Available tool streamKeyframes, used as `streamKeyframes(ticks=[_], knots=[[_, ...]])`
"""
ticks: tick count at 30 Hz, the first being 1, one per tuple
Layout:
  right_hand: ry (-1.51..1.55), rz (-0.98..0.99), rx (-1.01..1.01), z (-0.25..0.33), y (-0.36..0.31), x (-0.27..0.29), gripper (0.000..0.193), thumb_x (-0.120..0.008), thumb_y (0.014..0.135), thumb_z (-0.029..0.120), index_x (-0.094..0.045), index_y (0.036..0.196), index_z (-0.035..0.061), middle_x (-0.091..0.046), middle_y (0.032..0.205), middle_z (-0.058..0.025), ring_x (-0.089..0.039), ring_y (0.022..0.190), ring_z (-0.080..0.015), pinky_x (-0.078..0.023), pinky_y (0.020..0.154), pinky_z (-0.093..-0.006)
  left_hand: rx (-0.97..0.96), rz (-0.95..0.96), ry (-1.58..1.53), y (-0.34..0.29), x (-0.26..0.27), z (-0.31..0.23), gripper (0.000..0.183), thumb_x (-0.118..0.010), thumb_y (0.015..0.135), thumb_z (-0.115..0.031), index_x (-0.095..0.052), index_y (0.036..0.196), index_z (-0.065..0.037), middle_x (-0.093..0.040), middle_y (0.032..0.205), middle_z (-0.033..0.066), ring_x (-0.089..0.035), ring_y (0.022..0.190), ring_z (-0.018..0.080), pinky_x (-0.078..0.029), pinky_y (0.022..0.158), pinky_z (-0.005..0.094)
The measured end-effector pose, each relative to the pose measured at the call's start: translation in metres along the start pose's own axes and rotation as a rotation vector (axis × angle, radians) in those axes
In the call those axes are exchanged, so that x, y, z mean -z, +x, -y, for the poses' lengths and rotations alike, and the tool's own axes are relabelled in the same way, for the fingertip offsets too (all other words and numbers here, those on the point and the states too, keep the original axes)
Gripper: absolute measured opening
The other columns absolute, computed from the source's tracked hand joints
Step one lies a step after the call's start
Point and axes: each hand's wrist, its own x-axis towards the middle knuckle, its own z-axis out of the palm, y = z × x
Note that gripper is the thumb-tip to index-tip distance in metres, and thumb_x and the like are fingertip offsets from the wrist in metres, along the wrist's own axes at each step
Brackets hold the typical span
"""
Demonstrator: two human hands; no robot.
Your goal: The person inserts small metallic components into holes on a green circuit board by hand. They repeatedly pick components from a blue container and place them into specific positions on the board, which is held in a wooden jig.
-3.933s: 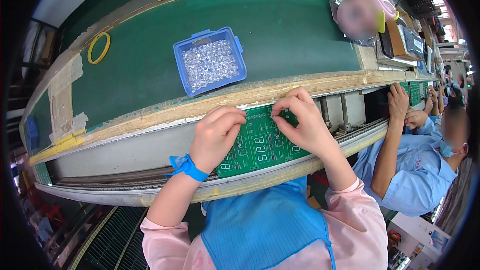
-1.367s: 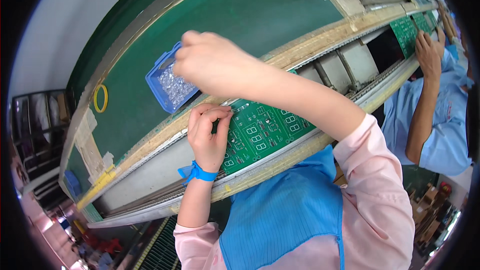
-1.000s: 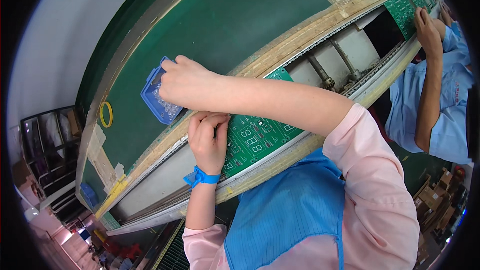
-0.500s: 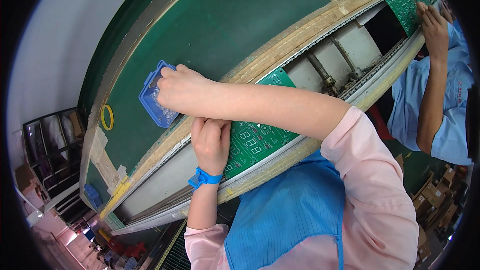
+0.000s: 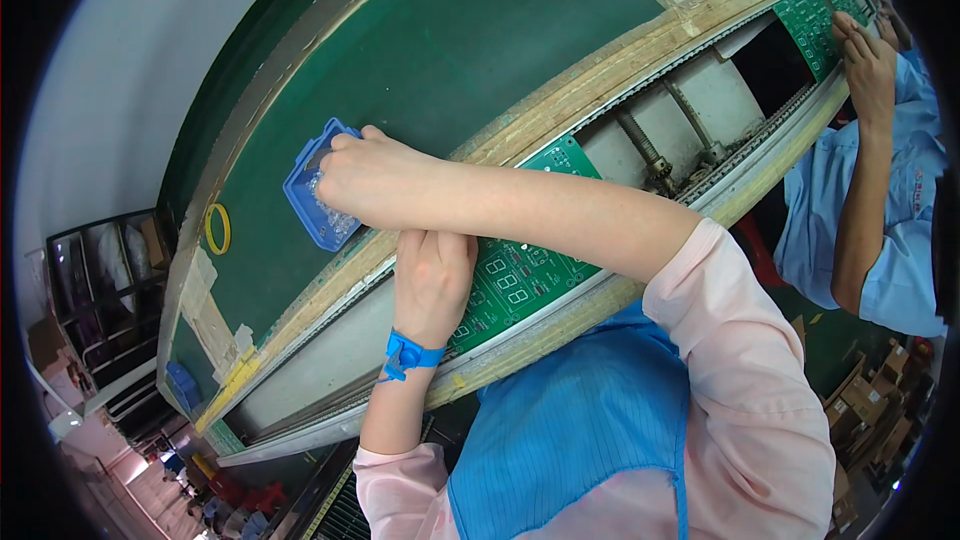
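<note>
My right hand [image 5: 362, 178] reaches across to the left, its fingers bent down into a blue plastic bin [image 5: 298, 196]. Small clear parts [image 5: 330, 216] lie in the bin; whatever the fingertips pinch is hidden. Under the right forearm, my left hand [image 5: 432, 285], with a blue wrist strap, is at the left end of a green circuit board [image 5: 512, 292]. Its fingers are curled together and their tips are covered by the right forearm. White digit displays show on the board, which lies between the conveyor rails.
A yellow ring [image 5: 217, 230] lies left of the bin on the green bench top [image 5: 450, 50]. Along the bench runs a conveyor with a chain and a threaded shaft [image 5: 645, 145]. At right, a co-worker's hand [image 5: 868, 65] is over another green board [image 5: 803, 28].
My left hand has shifted slightly toward the right over the board, its fingertips further under the right forearm. The right hand stays in the bin with little change.
</note>
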Motion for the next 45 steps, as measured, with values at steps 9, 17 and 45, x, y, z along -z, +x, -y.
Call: streamKeyframes(ticks=[9,17,45], knots=[[0.032,-0.002,0.007,-0.010,0.003,0.021,0.011,-0.064,0.078,0.003,-0.071,0.087,0.0056,-0.070,0.080,-0.0116,-0.067,0.089,-0.0298,-0.050,0.088,-0.0473,-0.024,0.057,0.020,0.014,0.007,-0.006,0.035,-0.066,0.082,0.008,-0.055,0.114,0.006,-0.064,0.098,0.0241,-0.060,0.093,0.0437,-0.049,0.080,0.0501],[0.208,-0.326,-0.119,-0.019,-0.054,0.070,0.014,-0.068,0.086,0.011,-0.072,0.095,0.0025,-0.070,0.089,-0.0119,-0.067,0.087,-0.0307,-0.054,0.078,-0.0376,-0.036,0.178,0.089,0.027,0.017,-0.016,0.028,-0.059,0.075,0.003,-0.055,0.103,0.002,-0.061,0.088,0.0163,-0.058,0.092,0.0340,-0.049,0.082,0.0434],[0.601,-0.506,-0.712,0.008,-0.210,0.061,0.012,-0.066,0.090,0.002,-0.070,0.100,-0.0022,-0.067,0.086,-0.0083,-0.061,0.071,-0.0124,-0.050,0.065,-0.0254,0.184,-0.151,-0.194,-0.005,-0.007,-0.009,0.019,-0.072,0.082,0.006,-0.068,0.100,0.001,-0.069,0.095,0.0148,-0.068,0.084,0.0284,-0.055,0.073,0.0350]])
